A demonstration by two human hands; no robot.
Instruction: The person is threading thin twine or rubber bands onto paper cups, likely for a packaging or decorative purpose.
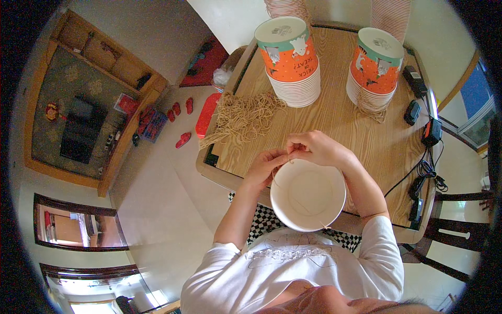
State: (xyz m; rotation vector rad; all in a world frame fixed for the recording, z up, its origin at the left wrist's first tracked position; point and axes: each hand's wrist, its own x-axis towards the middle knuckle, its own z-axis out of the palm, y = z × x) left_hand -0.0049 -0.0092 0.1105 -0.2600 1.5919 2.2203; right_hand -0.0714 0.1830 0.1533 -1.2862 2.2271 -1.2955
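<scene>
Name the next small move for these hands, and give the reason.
I'd likely have the right hand draw the twine snug at the far rim of the white bucket while the left hand steadies it: both hands' fingertips meet there, beside that twine.

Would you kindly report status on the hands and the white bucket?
Left hand and right hand together at far rim of white bucket, exact grip unclear. Bucket mouth toward camera; thin twine at near rim. Twine heap ahead-left, clear of hands.
</scene>
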